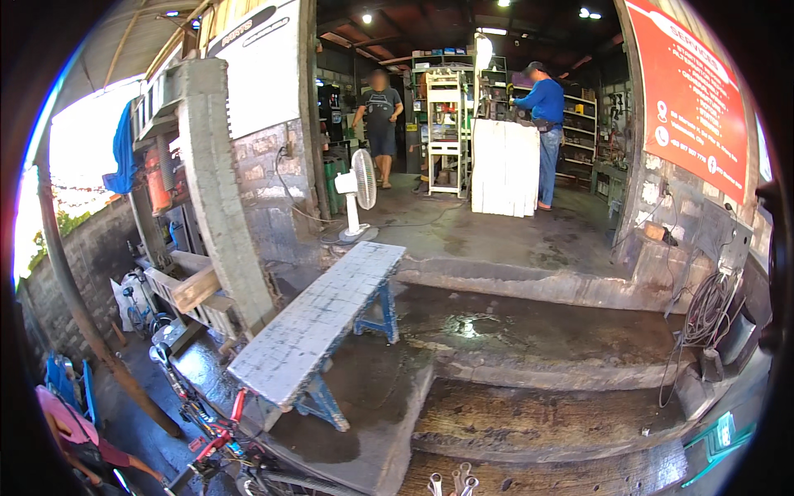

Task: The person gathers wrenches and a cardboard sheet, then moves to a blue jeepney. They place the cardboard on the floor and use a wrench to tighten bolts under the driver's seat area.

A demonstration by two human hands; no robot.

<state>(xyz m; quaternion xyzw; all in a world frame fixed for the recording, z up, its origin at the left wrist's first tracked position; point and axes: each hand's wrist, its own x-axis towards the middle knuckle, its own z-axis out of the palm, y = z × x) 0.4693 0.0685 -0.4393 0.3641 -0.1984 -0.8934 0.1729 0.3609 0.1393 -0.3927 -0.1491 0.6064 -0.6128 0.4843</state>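
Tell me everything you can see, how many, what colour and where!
wrenches: several, silver, bottom edge
bench: one, white top, blue legs, centre
fan: one, white, behind bench
bicycles: at least two, red, blue, left
people: three, dark, blue, pink tops, doorway and lower left
banner: one, red, upper right
signboard: one, white, upper left
pillar: one, grey, left
hanging cloth: one, blue, left
boxy counter: one, white, shop
rack: one, cream, shop
cable coil: one, grey, right
plastic seat: at least one, green, lower right
steps: several, grey-brown, lower centre
person's hands: none visible
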